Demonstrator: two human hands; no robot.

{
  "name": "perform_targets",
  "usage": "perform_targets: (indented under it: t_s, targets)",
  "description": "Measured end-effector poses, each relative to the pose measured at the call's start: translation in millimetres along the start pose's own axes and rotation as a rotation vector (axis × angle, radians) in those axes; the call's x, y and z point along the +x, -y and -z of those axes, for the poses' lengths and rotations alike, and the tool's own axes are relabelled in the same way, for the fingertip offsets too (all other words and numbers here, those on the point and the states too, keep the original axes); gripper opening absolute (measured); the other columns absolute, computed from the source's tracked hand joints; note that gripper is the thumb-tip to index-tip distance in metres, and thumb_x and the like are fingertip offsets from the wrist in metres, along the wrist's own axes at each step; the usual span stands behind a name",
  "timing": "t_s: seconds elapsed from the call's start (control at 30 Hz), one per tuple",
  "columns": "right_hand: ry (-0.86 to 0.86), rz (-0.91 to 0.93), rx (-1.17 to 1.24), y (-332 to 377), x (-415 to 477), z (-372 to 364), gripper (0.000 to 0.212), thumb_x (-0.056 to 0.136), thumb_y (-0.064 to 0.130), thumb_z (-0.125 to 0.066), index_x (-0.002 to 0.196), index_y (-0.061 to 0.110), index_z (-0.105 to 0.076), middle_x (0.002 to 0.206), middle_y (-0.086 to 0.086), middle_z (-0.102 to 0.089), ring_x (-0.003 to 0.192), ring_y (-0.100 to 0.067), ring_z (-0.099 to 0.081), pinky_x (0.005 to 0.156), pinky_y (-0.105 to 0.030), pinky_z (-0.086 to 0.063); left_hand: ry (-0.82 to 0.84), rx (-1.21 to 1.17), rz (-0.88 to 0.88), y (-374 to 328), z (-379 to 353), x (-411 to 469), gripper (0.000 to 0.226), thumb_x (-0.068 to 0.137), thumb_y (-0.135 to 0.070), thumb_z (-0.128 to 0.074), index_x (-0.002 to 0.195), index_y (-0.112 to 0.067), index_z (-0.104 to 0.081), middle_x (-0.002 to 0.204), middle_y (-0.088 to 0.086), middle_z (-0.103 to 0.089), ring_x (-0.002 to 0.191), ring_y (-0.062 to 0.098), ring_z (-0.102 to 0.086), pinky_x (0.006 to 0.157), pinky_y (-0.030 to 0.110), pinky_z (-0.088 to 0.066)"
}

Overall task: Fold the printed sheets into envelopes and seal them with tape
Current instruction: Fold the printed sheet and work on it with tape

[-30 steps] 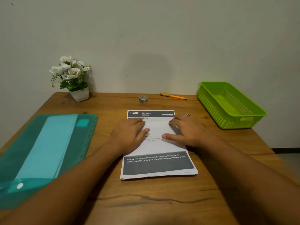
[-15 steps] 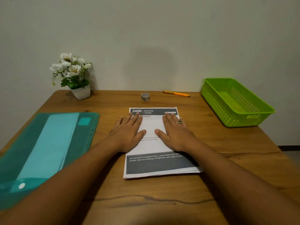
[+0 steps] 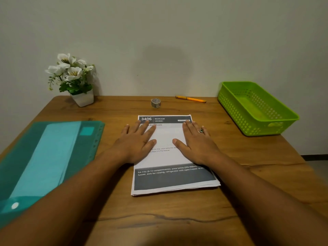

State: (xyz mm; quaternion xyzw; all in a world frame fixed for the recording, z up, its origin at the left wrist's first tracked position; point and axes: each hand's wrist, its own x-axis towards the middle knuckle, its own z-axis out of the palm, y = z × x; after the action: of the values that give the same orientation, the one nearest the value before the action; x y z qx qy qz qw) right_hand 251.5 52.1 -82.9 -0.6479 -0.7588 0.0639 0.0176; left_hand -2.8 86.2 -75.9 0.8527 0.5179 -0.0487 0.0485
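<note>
left hand (image 3: pixel 136 144) and right hand (image 3: pixel 197 144) lie flat on the printed sheets (image 3: pixel 170 178), fingers straight, grasping nothing | step: probably before the first fold; next move needs lifting one sheet only | tape roll (image 3: pixel 155 103) just behind the sheets | wooden counter (image 3: pixel 159 219); green basket (image 3: pixel 257 110) right of the sheets; plain wall (image 3: pixel 177 41) behind

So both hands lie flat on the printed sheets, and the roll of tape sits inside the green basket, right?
No: the head view shows the roll of tape on the table, beyond the printed sheets and beside the orange pen, not in the green basket. The left hand and right hand do lie flat on the sheets.
</note>
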Motion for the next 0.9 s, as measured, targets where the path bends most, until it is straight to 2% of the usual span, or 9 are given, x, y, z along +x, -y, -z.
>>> perform_targets:
  t_s: [0.2, 0.37, 0.43, 0.57, 0.67, 0.77, 0.9]
  targets:
    - [0.024, -0.004, -0.045, 9, 1, 6, 0.088, 0.102, 0.069, -0.015, 0.165, 0.009, -0.004, 0.174, -0.01, -0.002, 0.16, -0.025, 0.003, 0.129, -0.053, 0.0, -0.042, -0.015, 0.043, 7, -1, -8, 0.064, 0.105, -0.059, -0.01, 0.162, -0.034, 0.005, 0.171, -0.003, 0.011, 0.157, 0.021, 0.008, 0.126, 0.051, 0.004]
    - [-0.01, 0.233, 0.014, 70, 4, -3, 0.075, 0.108, 0.054, -0.022, 0.165, 0.007, -0.008, 0.174, -0.012, -0.005, 0.16, -0.026, 0.0, 0.129, -0.049, -0.001, -0.073, -0.013, 0.043, 8, -2, -8, 0.063, 0.106, -0.057, -0.012, 0.162, -0.034, 0.003, 0.171, -0.002, 0.009, 0.157, 0.022, 0.006, 0.126, 0.052, 0.001]
    - [-0.034, 0.267, 0.03, 82, 5, -8, 0.072, 0.109, 0.051, -0.023, 0.165, 0.009, -0.01, 0.174, -0.011, -0.006, 0.161, -0.024, -0.001, 0.13, -0.047, 0.0, -0.075, -0.002, 0.048, 8, -3, -9, 0.062, 0.106, -0.056, -0.011, 0.162, -0.035, 0.004, 0.171, -0.003, 0.009, 0.157, 0.021, 0.006, 0.126, 0.052, 0.0]
    - [0.009, 0.226, 0.047, 58, 3, -4, 0.083, 0.105, 0.066, -0.021, 0.166, 0.013, -0.004, 0.174, -0.006, 0.0, 0.16, -0.019, 0.005, 0.129, -0.043, 0.004, -0.074, -0.02, 0.046, 8, -2, -8, 0.063, 0.106, -0.056, -0.012, 0.163, -0.034, 0.004, 0.171, -0.003, 0.009, 0.157, 0.021, 0.006, 0.126, 0.052, 0.002]
    - [0.045, 0.114, 0.033, 19, -2, 3, 0.091, 0.1, 0.073, -0.019, 0.166, 0.013, 0.0, 0.174, -0.004, 0.005, 0.16, -0.018, 0.007, 0.128, -0.043, 0.004, -0.064, -0.023, 0.044, 8, -2, -9, 0.065, 0.105, -0.058, -0.009, 0.163, -0.033, 0.003, 0.171, -0.003, 0.009, 0.157, 0.021, 0.007, 0.126, 0.052, 0.002]
    - [0.036, 0.016, 0.019, -9, -8, 6, 0.094, 0.098, 0.076, -0.016, 0.166, 0.013, -0.002, 0.174, -0.005, 0.002, 0.16, -0.019, 0.006, 0.129, -0.046, 0.004, -0.054, -0.023, 0.044, 8, -2, -9, 0.07, 0.101, -0.063, -0.004, 0.163, -0.031, 0.004, 0.171, -0.003, 0.009, 0.157, 0.02, 0.008, 0.126, 0.052, 0.002]
    - [0.021, -0.004, 0.027, -9, -9, 3, 0.091, 0.1, 0.074, -0.017, 0.166, 0.012, -0.004, 0.174, -0.005, 0.0, 0.16, -0.019, 0.006, 0.129, -0.047, 0.002, -0.042, -0.008, 0.114, -5, -1, -8, 0.076, 0.101, -0.065, -0.007, 0.163, -0.023, 0.004, 0.171, 0.003, 0.008, 0.157, 0.025, 0.01, 0.125, 0.057, 0.006]
